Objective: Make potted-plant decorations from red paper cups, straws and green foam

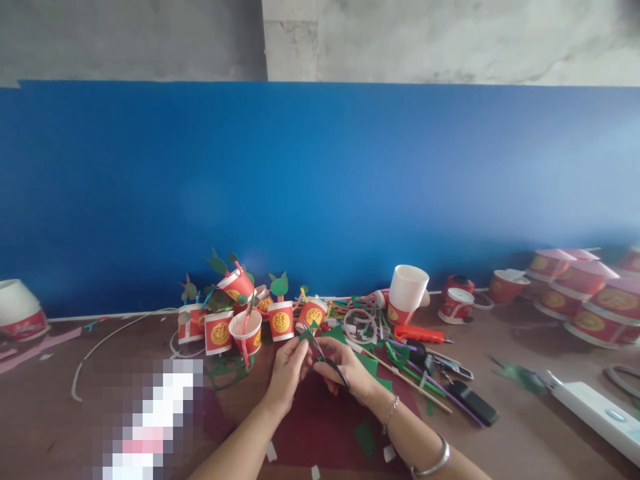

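Bare forearms [245, 443] came in from the bottom edge, the right one wearing a chain bracelet [391, 415] and a silver-coloured bangle [436, 461]. Fingers closed, the left hand [290, 373] pinched a small green paper piece [309, 331] between thumb and fingertips. Curled around the handles of black-handled scissors [320, 350], the right hand [350, 370] was directly beside it, the blades at the green paper; how far apart they stood was hard to tell. Both hands were above a dark red sheet [320, 437], on which lay green scraps [367, 438] and white scraps [389, 454].

Behind the left hand stood red paper cups [219, 333] with gold emblems, one bearing a green animal-head cutout [279, 286]. To the right, a tall white cup [409, 288] rose from a red one, near an orange-red-handled tool [417, 334]. Closer in were a wooden stick [415, 387] and a black key fob [471, 402], its keys beside it.
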A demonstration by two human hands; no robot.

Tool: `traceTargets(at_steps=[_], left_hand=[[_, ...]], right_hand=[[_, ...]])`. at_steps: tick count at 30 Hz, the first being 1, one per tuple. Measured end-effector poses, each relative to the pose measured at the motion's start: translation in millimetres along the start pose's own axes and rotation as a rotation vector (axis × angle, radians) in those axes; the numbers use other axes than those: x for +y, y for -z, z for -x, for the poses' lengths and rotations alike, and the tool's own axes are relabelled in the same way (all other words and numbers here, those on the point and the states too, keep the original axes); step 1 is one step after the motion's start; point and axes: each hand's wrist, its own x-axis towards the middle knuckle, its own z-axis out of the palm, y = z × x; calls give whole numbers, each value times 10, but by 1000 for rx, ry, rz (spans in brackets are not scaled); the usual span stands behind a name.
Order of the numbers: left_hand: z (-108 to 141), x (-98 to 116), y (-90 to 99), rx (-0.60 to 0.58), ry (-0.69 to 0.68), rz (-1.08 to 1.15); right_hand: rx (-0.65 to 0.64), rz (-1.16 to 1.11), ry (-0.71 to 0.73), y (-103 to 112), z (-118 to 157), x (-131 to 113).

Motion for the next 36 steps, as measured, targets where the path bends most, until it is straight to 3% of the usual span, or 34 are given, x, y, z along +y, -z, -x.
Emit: traceTargets(at_steps=[36], left_hand=[[4,8,-11,-3,-1,-17]], right_hand=[[-29,-18,28,-20,19,-15]])
